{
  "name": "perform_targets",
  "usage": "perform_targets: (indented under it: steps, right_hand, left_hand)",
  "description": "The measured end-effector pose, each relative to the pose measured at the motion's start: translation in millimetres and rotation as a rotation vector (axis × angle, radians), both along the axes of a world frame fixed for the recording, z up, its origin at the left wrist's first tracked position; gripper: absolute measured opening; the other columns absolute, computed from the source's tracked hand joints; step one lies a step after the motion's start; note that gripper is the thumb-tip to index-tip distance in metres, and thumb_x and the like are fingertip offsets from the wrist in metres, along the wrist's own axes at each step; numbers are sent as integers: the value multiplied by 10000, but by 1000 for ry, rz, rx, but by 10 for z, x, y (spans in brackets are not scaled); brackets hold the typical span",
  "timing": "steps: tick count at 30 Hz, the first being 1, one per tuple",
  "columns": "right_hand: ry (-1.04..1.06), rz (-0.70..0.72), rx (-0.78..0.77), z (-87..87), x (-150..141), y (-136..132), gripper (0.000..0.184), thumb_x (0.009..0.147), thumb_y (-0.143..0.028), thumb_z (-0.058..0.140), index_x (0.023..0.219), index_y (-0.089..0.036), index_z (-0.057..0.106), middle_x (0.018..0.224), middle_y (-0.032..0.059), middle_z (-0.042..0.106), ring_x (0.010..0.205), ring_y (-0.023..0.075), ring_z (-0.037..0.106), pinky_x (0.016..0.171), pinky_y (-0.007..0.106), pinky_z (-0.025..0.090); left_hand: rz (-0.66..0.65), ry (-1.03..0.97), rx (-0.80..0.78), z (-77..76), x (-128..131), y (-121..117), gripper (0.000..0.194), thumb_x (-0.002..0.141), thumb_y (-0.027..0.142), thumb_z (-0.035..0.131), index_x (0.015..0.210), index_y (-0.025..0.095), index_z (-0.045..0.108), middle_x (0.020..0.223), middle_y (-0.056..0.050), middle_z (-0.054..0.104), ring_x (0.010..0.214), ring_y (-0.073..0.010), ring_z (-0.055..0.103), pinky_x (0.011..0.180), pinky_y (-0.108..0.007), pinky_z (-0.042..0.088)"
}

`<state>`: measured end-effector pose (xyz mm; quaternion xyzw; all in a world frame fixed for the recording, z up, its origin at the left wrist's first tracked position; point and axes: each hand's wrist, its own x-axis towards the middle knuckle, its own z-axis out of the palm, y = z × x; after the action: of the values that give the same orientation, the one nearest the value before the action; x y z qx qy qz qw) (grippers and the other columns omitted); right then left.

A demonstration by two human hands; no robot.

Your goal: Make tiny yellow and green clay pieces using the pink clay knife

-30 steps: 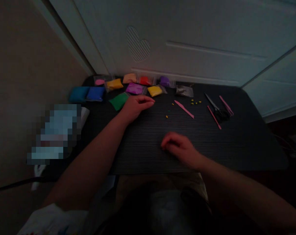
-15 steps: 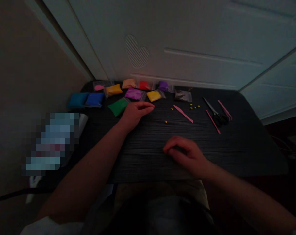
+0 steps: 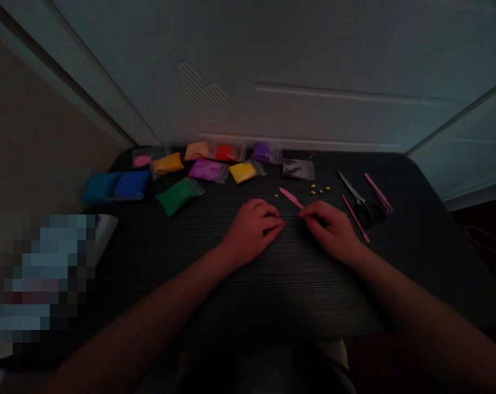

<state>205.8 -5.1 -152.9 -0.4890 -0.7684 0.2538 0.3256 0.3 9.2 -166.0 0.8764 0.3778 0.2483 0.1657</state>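
My left hand [image 3: 256, 230] rests low over the middle of the dark table, fingers bent and fingertips close together. Anything between them is too small or hidden to see. My right hand [image 3: 330, 230] is just to its right, its thumb and index finger pinched together, with a small gap between the two hands. Its fingers cover the handle end of a pink plastic clay knife [image 3: 290, 197]; whether they grip it I cannot tell. A tiny yellow piece [image 3: 276, 196] lies left of the knife's tip. Several small yellow-and-dark pieces [image 3: 321, 191] lie beyond my right hand.
Bags of coloured clay line the back and left, among them a green bag [image 3: 177, 196], a yellow bag [image 3: 243, 172] and a blue bag [image 3: 131, 186]. Right of my hands lie scissors [image 3: 361, 202], a thin pink tool [image 3: 355, 219] and pink tweezers [image 3: 378, 193]. A white door [image 3: 334, 120] borders the back.
My left hand has moved right and nearer to me, now over where a small yellow piece and a green bit lay. My right hand has moved forward to the knife's handle. The view has shifted.
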Motion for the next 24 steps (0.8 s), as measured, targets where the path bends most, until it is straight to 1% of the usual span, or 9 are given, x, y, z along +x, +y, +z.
perform_targets:
  steps: [4, 9, 14, 18, 21, 22, 24]
  right_hand:
    - [-19, 18, 11, 1, 28, -11, 175, 780, -130, 438, 880, -195, 565, 832, 25, 581, 793, 146, 541, 718, 296, 421]
    - [-105, 59, -3, 31, 55, -41, 187, 777, -126, 443, 904, -174, 571, 858, 43, 590, 825, 155, 542, 747, 308, 411]
    - [-184, 89, 8, 46, 42, -69, 194, 775, -129, 458, 928, -172, 570, 890, 46, 591, 852, 155, 537, 762, 312, 396]
    - [-232, 99, 20, 38, 24, -63, 199, 776, -134, 468, 942, -167, 571, 893, 45, 590, 850, 149, 528, 756, 310, 382]
    - [-285, 128, 55, 27, -13, -74, 216, 777, -161, 477, 970, -168, 574, 895, 48, 592, 845, 159, 523, 745, 328, 364]
    - [-308, 142, 69, 26, -31, -87, 228, 778, -173, 478, 985, -171, 574, 879, 44, 593, 828, 161, 521, 736, 335, 356]
    - [-363, 167, 97, 27, -71, -127, 252, 781, -194, 477, 1014, -179, 573, 819, 31, 591, 766, 159, 514, 715, 348, 340]
  left_hand:
    - [-3, 53, -7, -22, -14, 22, 173, 786, 268, 503, 865, 257, 656, 973, -12, 598, 974, -195, 438, 840, -384, 363]
    - [-11, 86, -26, -18, -39, 18, 193, 782, 258, 511, 923, 271, 643, 1022, -10, 593, 1002, -201, 425, 856, -393, 361]
    - [0, 67, -37, -13, -82, 19, 219, 770, 244, 529, 965, 256, 627, 1030, -15, 597, 995, -197, 436, 856, -383, 377]
    - [11, 19, -50, 12, -114, 17, 205, 758, 230, 544, 941, 248, 634, 1000, -13, 608, 977, -186, 457, 855, -362, 389]
    - [65, -53, -66, 63, -137, 8, 164, 741, 233, 563, 884, 232, 645, 931, -14, 621, 934, -174, 496, 842, -344, 397]
    - [102, -90, -83, 80, -147, 6, 148, 737, 233, 566, 861, 227, 646, 899, -12, 624, 904, -167, 514, 824, -333, 406]
    - [226, -193, -128, 102, -179, 12, 113, 731, 228, 569, 816, 219, 642, 832, -2, 625, 824, -149, 546, 756, -302, 429]
